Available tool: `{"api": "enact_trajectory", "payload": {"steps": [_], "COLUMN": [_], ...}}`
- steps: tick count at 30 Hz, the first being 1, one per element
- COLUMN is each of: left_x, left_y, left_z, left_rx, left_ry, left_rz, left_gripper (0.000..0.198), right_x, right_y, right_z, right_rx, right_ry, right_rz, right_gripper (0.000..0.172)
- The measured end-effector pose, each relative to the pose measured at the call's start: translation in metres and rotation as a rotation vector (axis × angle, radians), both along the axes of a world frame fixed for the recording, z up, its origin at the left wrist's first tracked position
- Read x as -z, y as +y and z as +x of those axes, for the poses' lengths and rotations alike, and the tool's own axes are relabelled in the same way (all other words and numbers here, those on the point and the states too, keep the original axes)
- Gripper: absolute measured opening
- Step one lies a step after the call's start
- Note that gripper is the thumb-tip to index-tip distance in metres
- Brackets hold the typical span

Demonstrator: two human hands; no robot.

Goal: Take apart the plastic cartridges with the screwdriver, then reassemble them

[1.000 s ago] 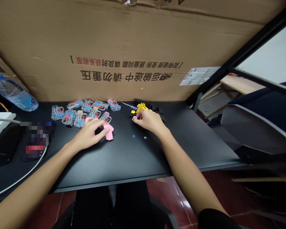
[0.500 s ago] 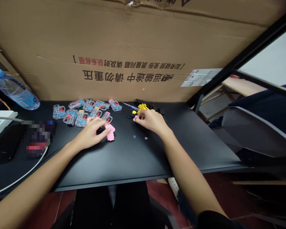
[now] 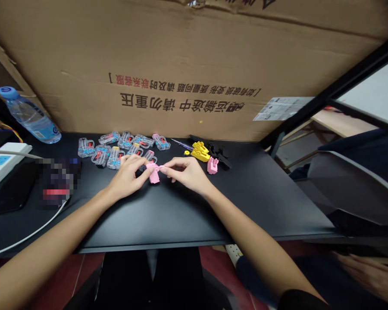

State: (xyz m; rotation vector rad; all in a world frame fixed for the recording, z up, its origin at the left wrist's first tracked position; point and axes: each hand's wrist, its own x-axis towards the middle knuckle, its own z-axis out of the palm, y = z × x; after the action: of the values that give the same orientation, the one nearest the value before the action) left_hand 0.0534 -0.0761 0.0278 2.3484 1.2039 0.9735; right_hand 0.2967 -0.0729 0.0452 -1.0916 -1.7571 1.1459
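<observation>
My left hand (image 3: 129, 174) rests on the black desk (image 3: 168, 215) with fingers closed round a pink plastic housing (image 3: 154, 172). My right hand (image 3: 185, 172) meets it from the right, thumb and forefinger pinched on a tiny pink piece at the housing's top edge. Just behind my left hand lie several clear plastic assemblies (image 3: 123, 146) with red and blue insides. Right of my right hand sit another pink housing (image 3: 212, 165), yellow parts (image 3: 200, 151) and black parts (image 3: 220, 153).
A big cardboard sheet (image 3: 187, 64) stands along the desk's back. A water bottle (image 3: 30, 116), a white power strip (image 3: 1, 160) and a white cable (image 3: 29, 234) are at the left. Another person's hand (image 3: 370, 273) shows at the lower right.
My right hand left the yellow and black parts and came left to the pink housing with a small pink piece. A second pink housing now shows where it was. My head tilted.
</observation>
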Motion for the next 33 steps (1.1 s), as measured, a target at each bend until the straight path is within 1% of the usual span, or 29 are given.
{"api": "enact_trajectory", "payload": {"steps": [2, 5, 13, 16, 21, 28, 31, 32, 33], "left_x": [0.001, 0.003, 0.007, 0.007, 0.007, 0.006, 0.004, 0.003, 0.003], "left_y": [-0.001, -0.001, 0.001, 0.002, 0.002, 0.002, 0.001, 0.000, 0.000], "left_z": [0.001, 0.002, 0.002, 0.002, 0.001, 0.000, 0.000, 0.000, 0.000], "left_rx": [0.007, 0.012, 0.012, 0.014, 0.041, 0.069, 0.059, 0.059, 0.060], "left_ry": [0.005, -0.004, -0.006, -0.010, 0.013, 0.032, 0.021, 0.019, 0.020], "left_rz": [0.010, 0.026, 0.017, 0.017, 0.014, 0.006, 0.003, 0.004, 0.006], "left_gripper": [0.028, 0.030, 0.028, 0.027, 0.029, 0.029, 0.028, 0.028, 0.027], "right_x": [0.004, 0.009, 0.023, 0.025, 0.023, 0.026, 0.017, 0.012, 0.007], "right_y": [-0.002, -0.001, 0.001, 0.002, 0.002, -0.004, 0.001, 0.005, 0.010], "right_z": [-0.008, -0.011, -0.016, -0.018, -0.017, -0.024, -0.016, -0.008, 0.003], "right_rx": [-0.011, -0.039, 0.017, 0.036, -0.056, -0.044, -0.040, -0.045, -0.010], "right_ry": [0.066, 0.116, 0.164, 0.206, 0.203, 0.188, 0.139, 0.096, 0.063], "right_rz": [-0.068, -0.152, -0.214, -0.214, -0.190, -0.121, -0.067, -0.048, -0.020], "right_gripper": [0.047, 0.048, 0.049, 0.048, 0.050, 0.050, 0.048, 0.046, 0.046]}}
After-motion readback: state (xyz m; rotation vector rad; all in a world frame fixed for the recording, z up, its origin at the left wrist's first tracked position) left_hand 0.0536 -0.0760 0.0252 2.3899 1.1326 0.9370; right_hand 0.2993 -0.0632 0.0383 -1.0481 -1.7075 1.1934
